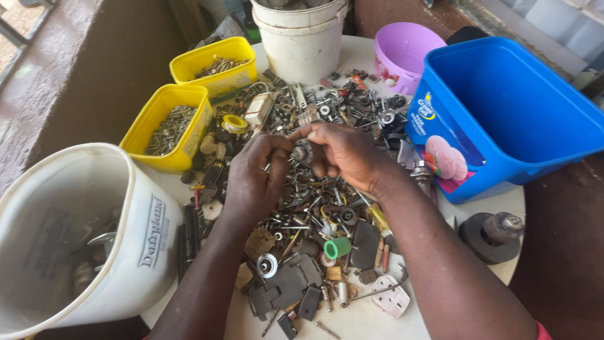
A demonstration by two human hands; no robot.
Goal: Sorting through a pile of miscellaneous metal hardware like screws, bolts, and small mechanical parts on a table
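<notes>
Here the left hand (255,173) and right hand (343,151) pinch a small round metal part (299,153) between closed fingertips above the scrap pile (314,214); its axis runs roughly left-right between them.

Soft, even daylight, faint shadows, sharp at the centre, with wide-angle bending toward the edges.

small part (299,153): dull grey metal, pinched between left hand (255,179) and right hand (343,153)
heap of scrap (314,214): mostly tarnished metal, some dark matt plastic
green cap (338,247): smooth plastic
yellow tubs (189,104): glossy plastic, holding dull metal screws
blue tub (503,107): shiny smooth plastic
white bucket (135,252): scuffed, translucent plastic
purple bowl (402,47): matt plastic
</notes>
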